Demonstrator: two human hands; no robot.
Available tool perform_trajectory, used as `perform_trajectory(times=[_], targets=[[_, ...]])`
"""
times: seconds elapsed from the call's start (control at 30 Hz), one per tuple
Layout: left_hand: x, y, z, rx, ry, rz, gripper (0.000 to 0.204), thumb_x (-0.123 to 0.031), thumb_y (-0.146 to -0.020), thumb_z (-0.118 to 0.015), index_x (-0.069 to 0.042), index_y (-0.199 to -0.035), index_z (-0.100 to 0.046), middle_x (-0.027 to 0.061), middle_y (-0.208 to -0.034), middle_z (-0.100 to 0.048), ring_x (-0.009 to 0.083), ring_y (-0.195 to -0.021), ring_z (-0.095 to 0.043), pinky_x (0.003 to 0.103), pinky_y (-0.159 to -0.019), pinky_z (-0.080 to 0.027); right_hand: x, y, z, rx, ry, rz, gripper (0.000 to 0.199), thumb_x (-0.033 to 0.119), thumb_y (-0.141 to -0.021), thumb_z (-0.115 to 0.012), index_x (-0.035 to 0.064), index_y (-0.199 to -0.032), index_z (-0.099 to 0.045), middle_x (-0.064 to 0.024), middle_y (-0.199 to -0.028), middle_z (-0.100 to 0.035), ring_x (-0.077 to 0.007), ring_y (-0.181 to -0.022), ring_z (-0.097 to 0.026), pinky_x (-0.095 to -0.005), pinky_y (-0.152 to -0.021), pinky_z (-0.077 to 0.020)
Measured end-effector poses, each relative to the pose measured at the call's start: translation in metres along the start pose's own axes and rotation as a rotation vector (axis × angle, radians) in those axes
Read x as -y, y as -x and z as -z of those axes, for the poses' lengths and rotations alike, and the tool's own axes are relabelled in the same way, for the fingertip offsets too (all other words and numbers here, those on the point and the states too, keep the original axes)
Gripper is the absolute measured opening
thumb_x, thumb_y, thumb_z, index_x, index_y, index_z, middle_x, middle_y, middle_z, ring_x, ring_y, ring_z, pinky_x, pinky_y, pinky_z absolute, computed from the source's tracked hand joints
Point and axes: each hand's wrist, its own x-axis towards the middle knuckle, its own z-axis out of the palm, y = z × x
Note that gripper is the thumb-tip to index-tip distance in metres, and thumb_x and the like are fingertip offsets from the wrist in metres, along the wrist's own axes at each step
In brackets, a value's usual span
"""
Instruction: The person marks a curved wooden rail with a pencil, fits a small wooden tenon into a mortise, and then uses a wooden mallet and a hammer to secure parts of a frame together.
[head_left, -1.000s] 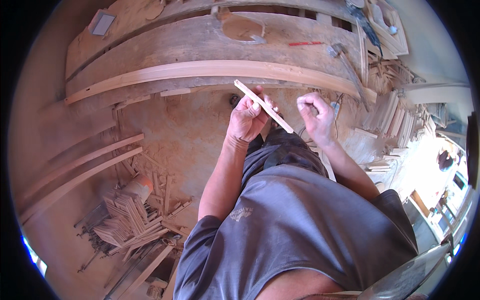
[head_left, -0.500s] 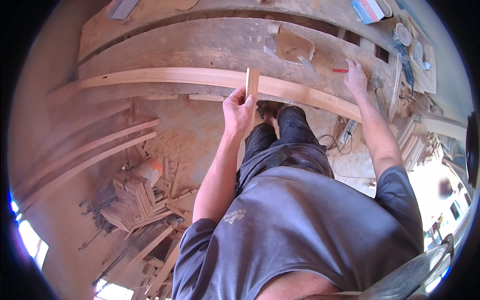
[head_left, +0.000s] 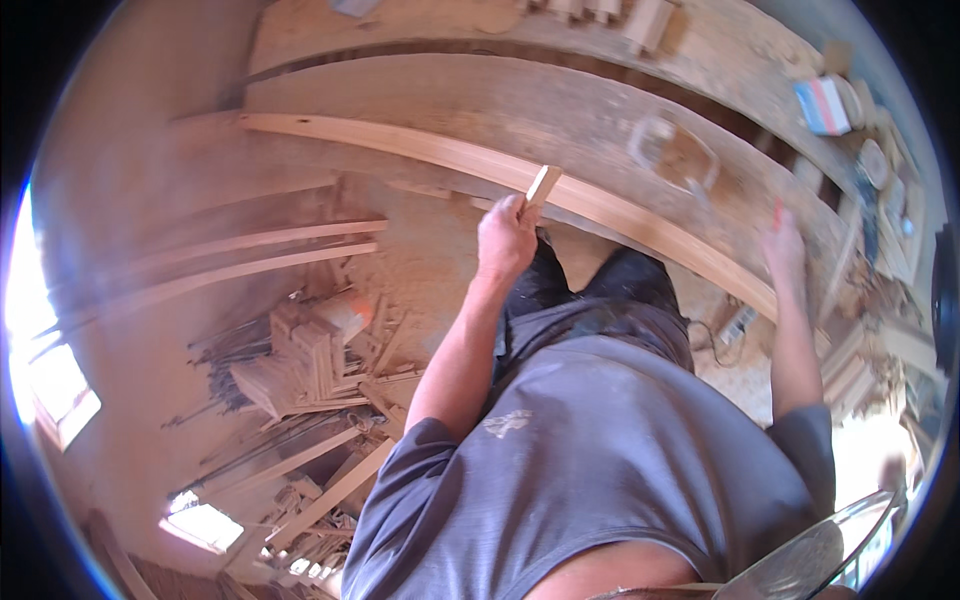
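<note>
Sawdusty workbench [head_left: 560,110]; left hand's [head_left: 507,238] fingers still clamping wood strip [head_left: 541,186], right hand [head_left: 785,245] blurred, grip unclear.

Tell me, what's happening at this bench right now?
A person stands at a long wooden workbench dusted with sawdust. Their left hand grips a short, flat wooden stick, raised over a long pale wooden strip lying along the bench. Their right hand, blurred, is stretched toward the bench edge farther right, apparently empty. Wood offcuts lie piled on the floor to the left.
</note>
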Motion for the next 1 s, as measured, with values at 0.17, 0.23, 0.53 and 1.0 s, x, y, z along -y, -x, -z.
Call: perform_trajectory(times=[0.17,0.23,0.53,1.0], targets=[[0.075,-0.043,0.064,-0.021,-0.091,-0.009,0.016,-0.019,-0.093,-0.066,-0.004,-0.097,-0.066,0.0204,-0.095,-0.068,0.0433,-0.095,-0.065,0.051,-0.080,-0.051,0.006,0.058,-0.025,-0.217,-0.144,-0.114,0.022,0.021,-0.084,-0.064,0.0058,-0.096,-0.053,-0.0150,-0.082,-0.061,-0.0348,-0.078,-0.064,-0.0471,-0.073,-0.0490],[0.122,-0.065,0.095,-0.049,-0.169,-0.090,0.016,-0.019,-0.094,-0.066,-0.005,-0.103,-0.068,0.0187,-0.099,-0.068,0.0431,-0.095,-0.065,0.051,-0.080,-0.051,0.025,0.085,-0.045,-0.261,-0.183,-0.120,0.021,0.019,-0.084,-0.064,0.0051,-0.096,-0.054,-0.0129,-0.081,-0.059,-0.0311,-0.076,-0.063,-0.0441,-0.072,-0.0489],[0.278,-0.171,0.230,0.061,-0.359,-0.251,0.022,-0.018,-0.096,-0.064,-0.007,-0.114,-0.072,0.0165,-0.112,-0.065,0.0375,-0.109,-0.062,0.051,-0.090,-0.050,0.302,0.261,-0.131,-0.073,-0.785,-0.141,0.016,0.003,-0.084,-0.057,0.0001,-0.100,-0.057,-0.0073,-0.076,-0.057,-0.0167,-0.069,-0.058,-0.0328,-0.061,-0.0477],[0.422,-0.217,0.405,-0.107,-0.305,-0.360,0.026,-0.014,-0.082,-0.074,-0.003,-0.105,-0.076,0.0109,-0.117,-0.069,0.0346,-0.110,-0.062,0.045,-0.096,-0.050,0.557,0.277,-0.148,-0.112,-0.673,0.127,0.016,-0.001,-0.084,-0.057,0.0014,-0.099,-0.060,-0.0030,-0.081,-0.054,-0.0128,-0.073,-0.053,-0.0303,-0.068,-0.0475]])
